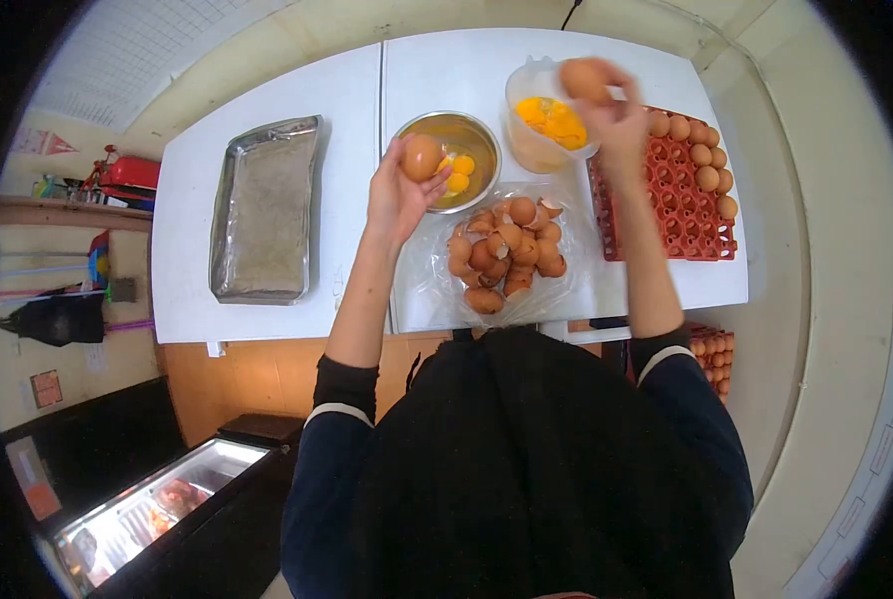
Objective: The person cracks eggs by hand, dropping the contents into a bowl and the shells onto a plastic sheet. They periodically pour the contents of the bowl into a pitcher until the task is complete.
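Note:
My left hand holds a brown egg over the left rim of a steel bowl. Several yolks lie in clear egg white inside that bowl. Up at the right, my right hand, a little blurred, grips another brown egg above the right side of a translucent plastic jug. Orange yolks fill part of the jug. Nearer my body, a clear plastic bag is spread under a heap of broken eggshells.
A red egg tray with several brown eggs along its top and right side stands at the right. On the left lies a rectangular metal pan. More eggs are stacked below the white table at right.

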`<act>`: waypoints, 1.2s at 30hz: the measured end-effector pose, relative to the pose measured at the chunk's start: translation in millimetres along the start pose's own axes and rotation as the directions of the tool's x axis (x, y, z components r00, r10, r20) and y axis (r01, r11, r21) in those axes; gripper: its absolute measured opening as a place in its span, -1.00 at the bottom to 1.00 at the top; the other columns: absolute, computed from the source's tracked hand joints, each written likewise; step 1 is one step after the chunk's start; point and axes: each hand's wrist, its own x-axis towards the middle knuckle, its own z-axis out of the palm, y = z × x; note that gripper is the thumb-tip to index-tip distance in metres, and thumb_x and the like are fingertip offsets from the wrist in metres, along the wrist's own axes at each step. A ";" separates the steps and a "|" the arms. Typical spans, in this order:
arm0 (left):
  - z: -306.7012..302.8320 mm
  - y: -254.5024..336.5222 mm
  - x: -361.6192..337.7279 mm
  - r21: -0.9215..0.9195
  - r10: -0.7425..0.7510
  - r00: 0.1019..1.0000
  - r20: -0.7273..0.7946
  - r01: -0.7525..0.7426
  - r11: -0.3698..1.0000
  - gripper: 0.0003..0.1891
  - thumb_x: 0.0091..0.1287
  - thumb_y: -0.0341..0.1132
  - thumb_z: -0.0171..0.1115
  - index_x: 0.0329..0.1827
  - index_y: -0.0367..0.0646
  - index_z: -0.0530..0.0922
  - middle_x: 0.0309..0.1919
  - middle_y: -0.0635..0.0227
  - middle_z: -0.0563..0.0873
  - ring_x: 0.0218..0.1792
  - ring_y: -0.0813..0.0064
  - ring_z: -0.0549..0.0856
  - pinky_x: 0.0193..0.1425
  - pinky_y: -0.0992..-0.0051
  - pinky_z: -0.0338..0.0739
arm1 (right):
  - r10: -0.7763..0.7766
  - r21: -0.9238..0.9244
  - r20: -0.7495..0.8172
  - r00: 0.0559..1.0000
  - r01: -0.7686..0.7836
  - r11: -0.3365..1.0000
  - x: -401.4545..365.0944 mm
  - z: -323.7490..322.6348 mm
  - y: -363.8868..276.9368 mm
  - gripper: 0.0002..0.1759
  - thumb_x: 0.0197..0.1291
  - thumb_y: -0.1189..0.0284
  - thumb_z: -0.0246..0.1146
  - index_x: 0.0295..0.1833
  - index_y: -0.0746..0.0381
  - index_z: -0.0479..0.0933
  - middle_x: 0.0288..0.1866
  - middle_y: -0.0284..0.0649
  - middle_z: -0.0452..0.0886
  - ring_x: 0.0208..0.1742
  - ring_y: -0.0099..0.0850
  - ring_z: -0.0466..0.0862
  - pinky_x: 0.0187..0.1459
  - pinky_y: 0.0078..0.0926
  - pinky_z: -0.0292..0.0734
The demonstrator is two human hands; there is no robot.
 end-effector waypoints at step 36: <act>-3.9 10.7 35.8 0.962 0.420 0.884 0.207 -0.261 0.075 -0.53 0.03 -0.34 0.29 0.05 -0.26 0.47 -0.12 0.15 0.58 -0.18 0.48 0.61 -0.07 0.56 0.50 | 0.479 -0.564 0.508 0.717 -0.144 0.813 -25.2 97.8 73.1 -0.42 -0.21 0.03 0.26 -0.06 0.14 0.53 -0.31 -0.15 0.63 -0.27 -0.25 0.62 -0.22 -0.39 0.51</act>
